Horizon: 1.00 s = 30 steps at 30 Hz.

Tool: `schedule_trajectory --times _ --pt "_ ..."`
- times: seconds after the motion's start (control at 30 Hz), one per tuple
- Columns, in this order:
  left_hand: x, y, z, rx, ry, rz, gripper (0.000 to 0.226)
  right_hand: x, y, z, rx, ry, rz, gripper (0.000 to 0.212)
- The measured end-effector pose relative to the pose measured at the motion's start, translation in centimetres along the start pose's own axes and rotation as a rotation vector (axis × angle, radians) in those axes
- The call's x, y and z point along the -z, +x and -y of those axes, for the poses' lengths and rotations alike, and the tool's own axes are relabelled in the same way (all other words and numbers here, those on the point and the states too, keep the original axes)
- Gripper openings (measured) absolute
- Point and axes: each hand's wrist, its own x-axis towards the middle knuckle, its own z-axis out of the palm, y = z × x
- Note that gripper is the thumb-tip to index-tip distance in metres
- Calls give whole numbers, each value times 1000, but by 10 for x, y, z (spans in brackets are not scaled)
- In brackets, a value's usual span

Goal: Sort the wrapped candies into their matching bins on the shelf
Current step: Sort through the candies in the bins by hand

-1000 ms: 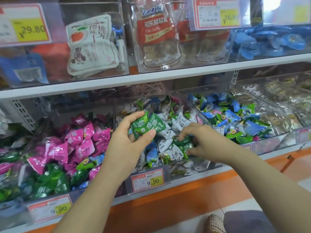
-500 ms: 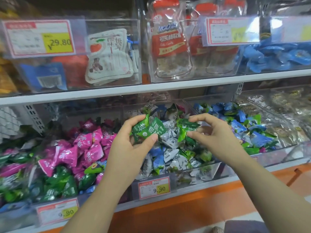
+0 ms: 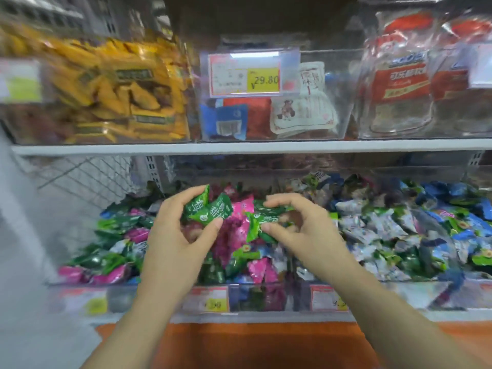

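Beneath left hand [image 3: 173, 235] and right hand [image 3: 300, 230]: pink-and-green bin [image 3: 255, 296], formerly the mixed bin [image 3: 386, 294] rightward. Green candies [image 3: 210, 211] gripped left, more pinched right. Carried over; drop probably next.

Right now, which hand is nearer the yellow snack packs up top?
Left. The left hand, gripping green candies, is below the right end of the yellow snack packs; the right hand, pinching another green candy, is farther right.

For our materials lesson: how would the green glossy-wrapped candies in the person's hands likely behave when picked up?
Probably light: the left hand pinches several green glossy-wrapped candies by fingertips. Shiny wrappers may slip. Crimped ends likely flop.
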Motion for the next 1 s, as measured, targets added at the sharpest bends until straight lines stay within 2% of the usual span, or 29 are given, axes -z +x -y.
schedule_trajectory --times 0.13,0.23,0.37,0.5,0.63,0.73,0.87,1.0 --pt "49 6 45 67 27 -177 44 -57 12 12 20 39 67 28" --pt "76 10 71 124 202 -278 43 -93 32 26 48 3 134 26" --pt "90 19 91 147 354 -290 46 -130 69 43 76 -98 135 27" --pt "85 28 95 163 349 -226 45 -145 89 48 78 -218 223 48" --pt "75 33 104 201 327 -98 52 -135 81 44 75 -254 257 47" --pt "72 33 100 155 351 -90 53 -114 66 41 76 -238 260 40" --pt "66 32 83 74 388 -99 44 -74 42 32 83 -210 254 29" --pt "44 33 56 -26 348 -40 35 -28 22 21 83 -237 174 28"
